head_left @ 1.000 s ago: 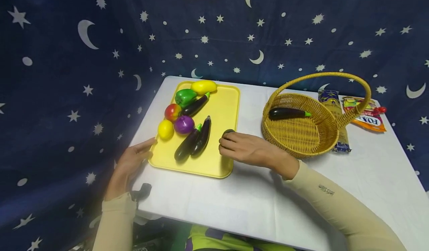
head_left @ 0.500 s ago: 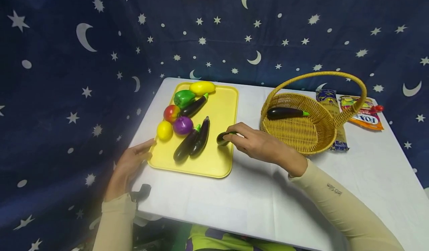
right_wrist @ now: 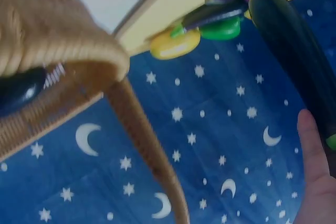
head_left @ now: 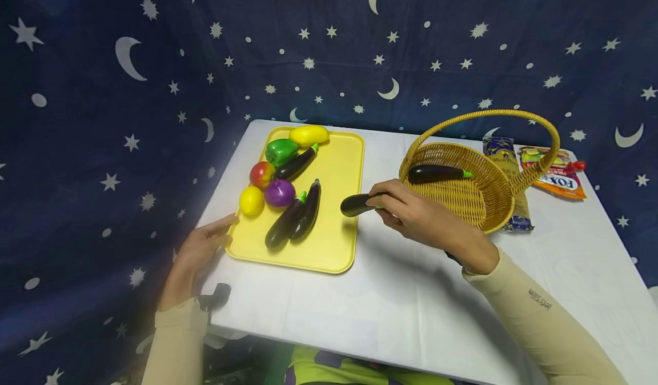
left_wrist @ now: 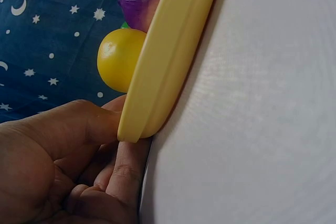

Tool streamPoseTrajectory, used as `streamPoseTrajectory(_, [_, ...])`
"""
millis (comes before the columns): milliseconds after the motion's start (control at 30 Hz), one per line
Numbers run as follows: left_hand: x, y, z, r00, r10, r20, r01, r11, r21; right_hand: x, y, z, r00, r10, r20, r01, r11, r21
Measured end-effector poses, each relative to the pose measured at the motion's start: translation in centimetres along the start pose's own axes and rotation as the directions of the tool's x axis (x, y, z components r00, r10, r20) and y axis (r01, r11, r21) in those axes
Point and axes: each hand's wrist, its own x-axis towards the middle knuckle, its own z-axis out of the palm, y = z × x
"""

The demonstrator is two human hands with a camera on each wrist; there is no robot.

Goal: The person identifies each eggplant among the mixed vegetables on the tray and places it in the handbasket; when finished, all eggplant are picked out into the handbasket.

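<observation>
Rightward travel is evident since the earlier head frame: the right hand [head_left: 413,213] and the held eggplant [head_left: 354,205] have shifted toward the basket [head_left: 452,152]. Head view: the held eggplant is at frame centre, raised across the right edge of the tray [head_left: 334,248], pinched near its green stem by the right fingers. Progress, as judged from the layout: one basket eggplant [head_left: 437,173] is placed, one is in hand, and three remain on the tray, namely the upper eggplant [head_left: 296,164] and the paired eggplants [head_left: 307,213]. Also in the tray, along its left and upper sides: mango [head_left: 309,135], pepper [head_left: 281,152], red-yellow fruit [head_left: 262,175], purple vegetable [head_left: 279,193] and lemon [head_left: 251,201]. Left wrist view: the left hand [left_wrist: 63,166] grips the tray's corner at lower centre, thumb and fingers on opposite sides. Right wrist view: the held eggplant occupies the right edge, one finger along it; the basket, upper left, contains the dark basket eggplant, partly cropped.
</observation>
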Motion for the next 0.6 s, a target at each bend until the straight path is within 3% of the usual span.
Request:
streamPoseTrajectory(167, [-0.1, 0.1, 0.0, 1.000, 0.002, 0.004, -0.003, 1.000, 0.025, -0.8, -0.2, -2.5, 1.000, 0.027, -0.001, -0.027, 1.000, -0.013])
streamPoseTrajectory(333, [0.0, -0.1, -0.2, 1.000, -0.021, 0.000, 0.021, 0.998, 0.054, -1.8, -0.7, -4.9, 1.000, 0.025, -0.012, -0.026, 0.992, -0.126])
streamPoseTrajectory(600, [0.0, -0.1, 0.0, 1.000, -0.018, 0.019, 0.018, 1.000, -0.010, -3.5, -0.9, -8.1, 0.998, 0.056, 0.008, -0.053, 0.971, -0.232])
